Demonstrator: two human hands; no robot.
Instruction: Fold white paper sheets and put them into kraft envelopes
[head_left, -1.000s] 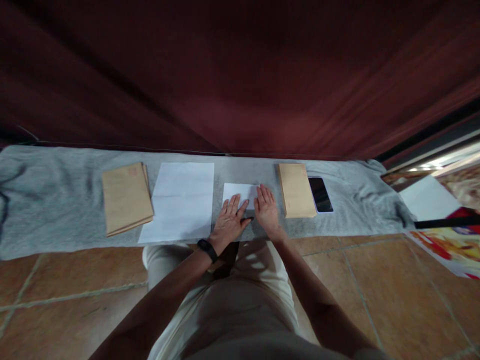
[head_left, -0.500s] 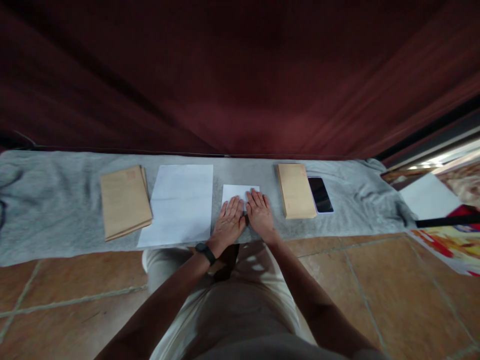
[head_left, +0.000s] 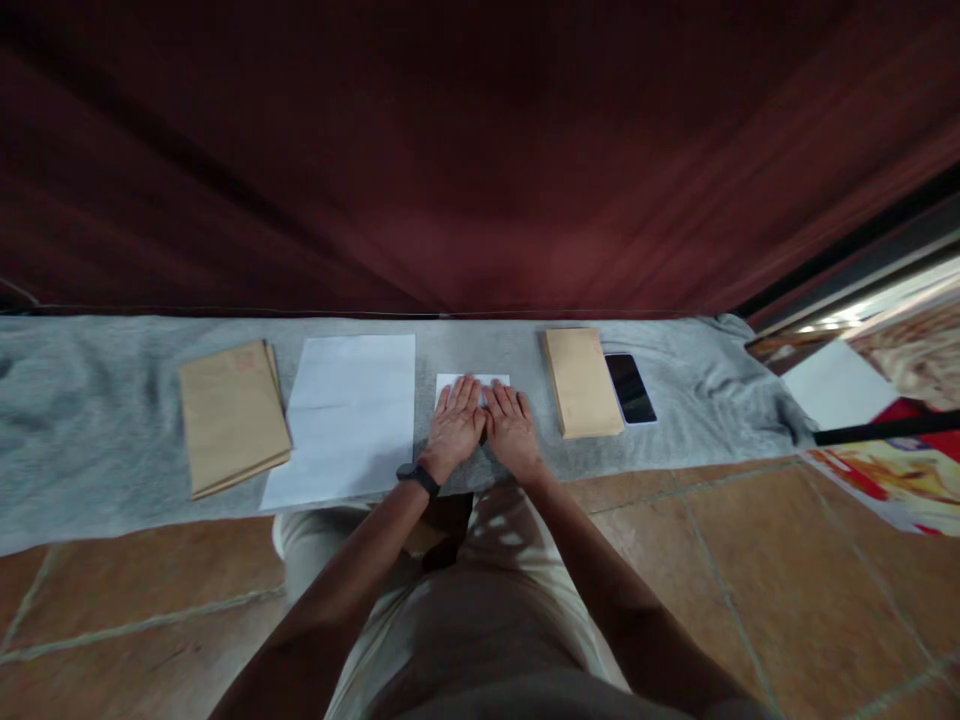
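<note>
Both hands are pressed flat on a small folded sheet of white paper (head_left: 472, 384), side by side and touching at the thumbs, left hand (head_left: 454, 432) and right hand (head_left: 511, 433). Neither grip is closed on anything, fingers are stretched out flat and palms down. That paper sits on a grey cloth (head_left: 97, 420) on the floor, between a bigger white sheet (head_left: 345, 415) and a brown envelope stack (head_left: 581, 381). A phone (head_left: 630, 388) lies just beside that stack, and another envelope pile (head_left: 231, 415) sits far left.

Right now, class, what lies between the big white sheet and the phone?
In the head view: the folded paper under both hands, then a brown envelope stack.
</note>
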